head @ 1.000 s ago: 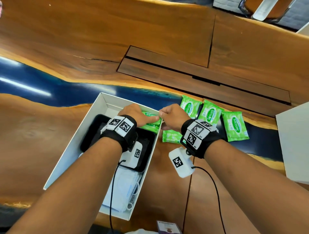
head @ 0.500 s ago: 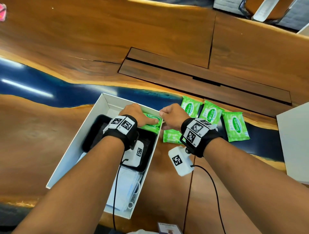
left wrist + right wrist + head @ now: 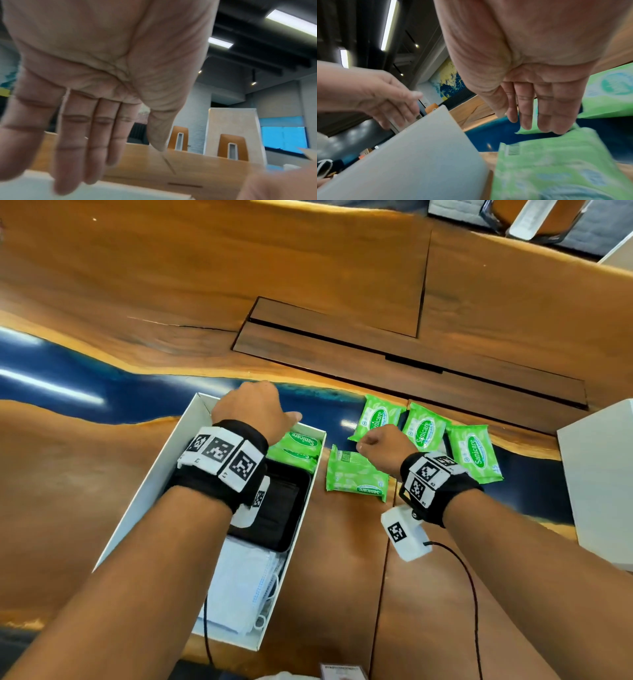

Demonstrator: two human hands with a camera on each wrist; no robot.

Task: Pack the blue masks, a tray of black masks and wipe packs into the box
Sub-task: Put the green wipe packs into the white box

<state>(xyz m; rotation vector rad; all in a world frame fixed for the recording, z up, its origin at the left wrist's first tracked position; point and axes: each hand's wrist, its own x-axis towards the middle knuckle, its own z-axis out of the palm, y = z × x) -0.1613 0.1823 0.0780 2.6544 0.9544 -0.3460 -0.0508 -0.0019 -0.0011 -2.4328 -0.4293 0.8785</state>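
Note:
The white box [image 3: 156, 491] lies open on the wooden table. Inside it are blue masks [image 3: 239, 587] at the near end, the black mask tray [image 3: 279, 510] in the middle and two green wipe packs [image 3: 299, 448] at the far end. My left hand [image 3: 255, 407] hovers over the box's far end with straight fingers [image 3: 89, 155], holding nothing. My right hand [image 3: 378, 441] hangs over the loose wipe packs to the right of the box, its fingers [image 3: 544, 119] straight and empty. One loose pack [image 3: 356, 474] lies beside the box wall, three more [image 3: 424, 426] behind it.
A white lid or panel [image 3: 603, 491] lies at the right edge. A recessed wooden hatch [image 3: 342, 344] runs across the table beyond the packs. A small card [image 3: 342, 672] lies at the near edge. Bare wood stretches left of the box.
My left hand has lifted off the wipe pack in the box and moved toward the far wall. My right hand has drawn away from the box, to the right over the loose packs.

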